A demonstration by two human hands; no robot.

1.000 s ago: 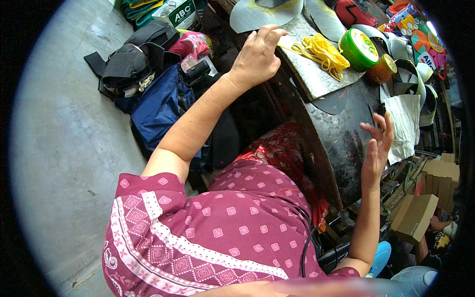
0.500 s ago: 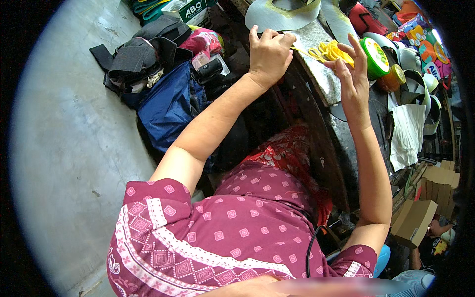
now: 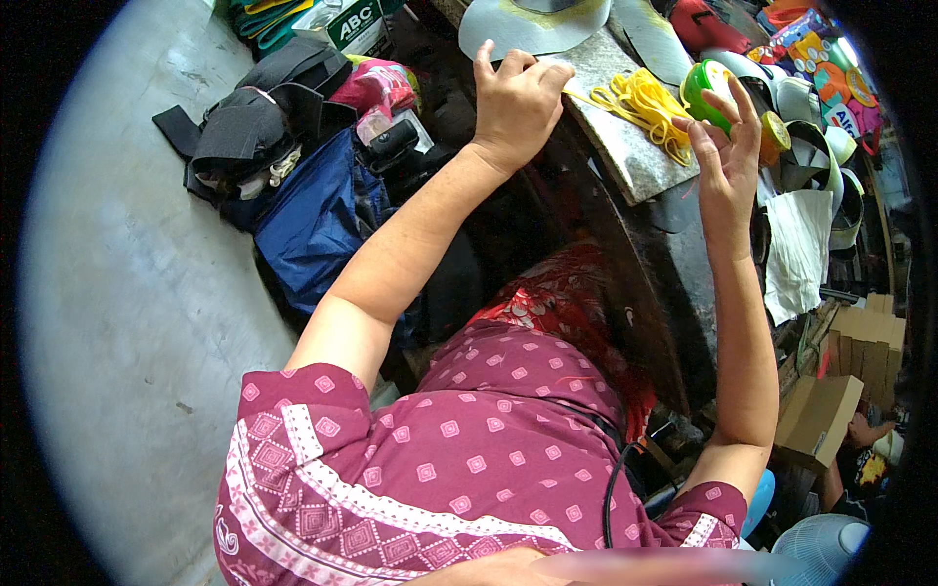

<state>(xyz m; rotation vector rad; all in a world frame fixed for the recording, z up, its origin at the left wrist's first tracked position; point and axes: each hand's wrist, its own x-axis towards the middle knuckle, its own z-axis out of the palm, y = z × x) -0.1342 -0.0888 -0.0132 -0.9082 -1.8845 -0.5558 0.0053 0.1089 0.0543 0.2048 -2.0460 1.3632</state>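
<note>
A hand could slip between the left hand [image 3: 521, 105] and the right hand [image 3: 728, 166], on the side near the body. Farther out, yellow cord [image 3: 640, 101] gets in the way. A green tub [image 3: 695, 90] and a jar [image 3: 778, 138] crowd the right hand. A grey curved piece [image 3: 535, 31] blocks just past the left.

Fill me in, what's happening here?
A person's left hand appears to pinch one strand of a yellow cord, most of which lies bundled on a pale slab on a dark bench. Their right hand is raised near the cord and a green tub; whether it touches the cord is unclear.
</note>
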